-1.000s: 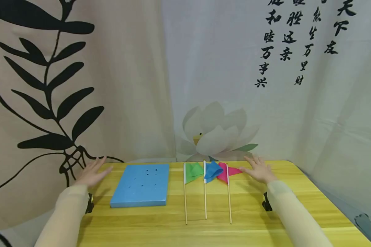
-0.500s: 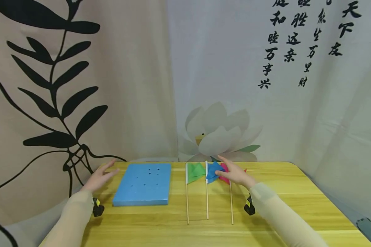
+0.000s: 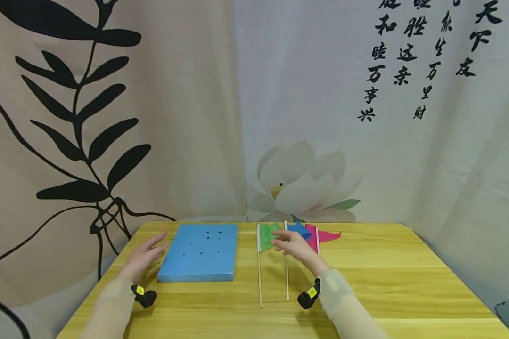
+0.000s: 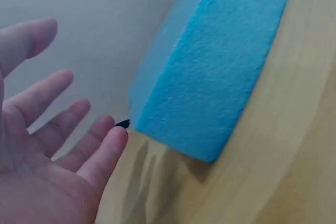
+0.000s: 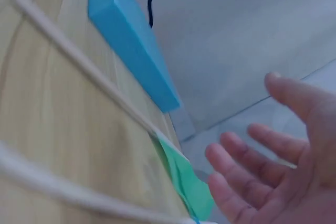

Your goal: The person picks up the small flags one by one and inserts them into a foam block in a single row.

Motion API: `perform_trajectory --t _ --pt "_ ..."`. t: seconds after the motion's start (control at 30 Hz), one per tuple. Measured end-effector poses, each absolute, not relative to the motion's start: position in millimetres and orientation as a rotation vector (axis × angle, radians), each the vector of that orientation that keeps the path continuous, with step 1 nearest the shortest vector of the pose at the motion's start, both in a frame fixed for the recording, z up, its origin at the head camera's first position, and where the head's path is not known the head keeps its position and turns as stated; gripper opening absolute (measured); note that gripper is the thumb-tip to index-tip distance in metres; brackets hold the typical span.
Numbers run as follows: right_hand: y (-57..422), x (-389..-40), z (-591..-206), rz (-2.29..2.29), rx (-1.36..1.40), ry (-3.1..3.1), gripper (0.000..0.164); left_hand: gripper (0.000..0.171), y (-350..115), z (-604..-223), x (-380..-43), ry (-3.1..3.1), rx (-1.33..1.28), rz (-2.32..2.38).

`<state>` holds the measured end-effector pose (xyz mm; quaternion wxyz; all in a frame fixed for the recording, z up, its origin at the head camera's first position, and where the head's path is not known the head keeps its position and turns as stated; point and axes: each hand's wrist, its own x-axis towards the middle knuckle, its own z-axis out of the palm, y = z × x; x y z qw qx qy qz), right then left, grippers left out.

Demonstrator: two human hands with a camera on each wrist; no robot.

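Note:
My left hand hovers beside the left edge of a blue foam block with several small holes in its top. In the left wrist view its fingers are spread and hold nothing. Above the flags is my right hand, fingers loosely bent and nothing between them. It overlaps the sticks in the head view and points toward the green flag. A blue flag and a pink flag lie to the right of the green one. The right hand and wrist hide part of their cloth and sticks.
The flags lie side by side on a yellow wooden table, sticks toward the near edge. A curtain with plant, lotus and lettering prints hangs behind the table. Each wrist carries a black camera.
My right hand has moved left from beyond the pink flag to over the blue and green flags. My left hand has come slightly nearer and closer to the foam block.

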<state>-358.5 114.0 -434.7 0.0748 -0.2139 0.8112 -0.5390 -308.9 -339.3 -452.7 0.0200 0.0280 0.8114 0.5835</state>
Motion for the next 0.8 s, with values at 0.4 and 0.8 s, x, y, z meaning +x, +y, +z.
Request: perform_trajectory --t 0.4,0.8 --pt "78 -355 -468 -1.736 -0.326 2.219 0.041 0.063 -335 -476 -304 2.42 0.118 1.961" --pt "69 -348 -483 -1.76 -0.137 2.288 0.025 0.063 -340 -484 -305 2.357 0.063 1.913"
